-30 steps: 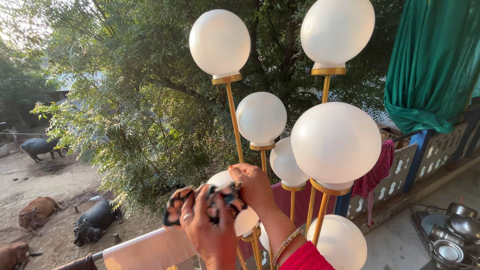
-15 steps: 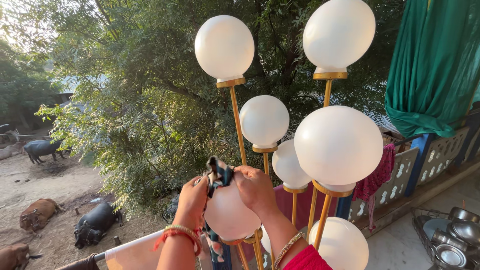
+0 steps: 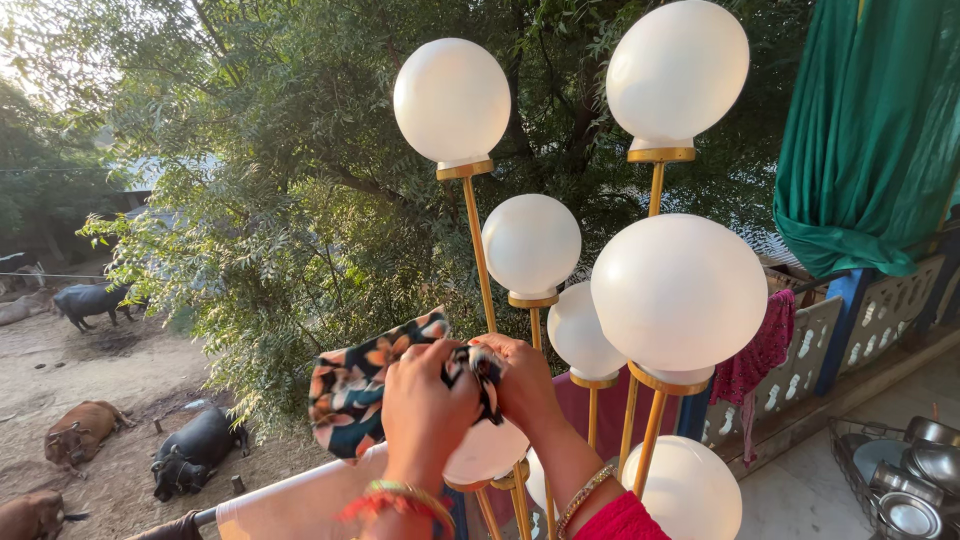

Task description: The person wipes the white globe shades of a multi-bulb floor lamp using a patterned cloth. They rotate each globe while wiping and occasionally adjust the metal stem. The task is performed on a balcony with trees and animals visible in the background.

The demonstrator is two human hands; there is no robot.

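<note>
- Fingers of the left hand (image 3: 428, 400): curled and pressed over a patterned cloth (image 3: 362, 385), gripping it against the top of a low white globe (image 3: 487, 450).
- Fingers of the right hand (image 3: 520, 380): bent and pinching the other end of the same cloth at the crown of that globe; fingertips hidden in the folds.
- Cloth: dark with orange and cream flowers, bunched between both hands, a loose flap hanging out to the left.
- Globe under the hands: lowest of the cluster in reach, mostly covered by hands and cloth; only its lower curve shows, seated on a brass collar.
- Lamp: multi-stem floor fitting with thin brass stems (image 3: 480, 250) and seven white globes visible; large near globe (image 3: 678, 292) just right of the hands, two tall ones above.
- Progress, as judged: wiping appears under way on the one low globe; whether the other globes are done cannot be told, since all look equally white.
- Surroundings: tree behind, cattle (image 3: 190, 450) lying on bare ground below, green curtain (image 3: 870, 130) at right, steel vessels (image 3: 910, 480) in a wire basket.
</note>
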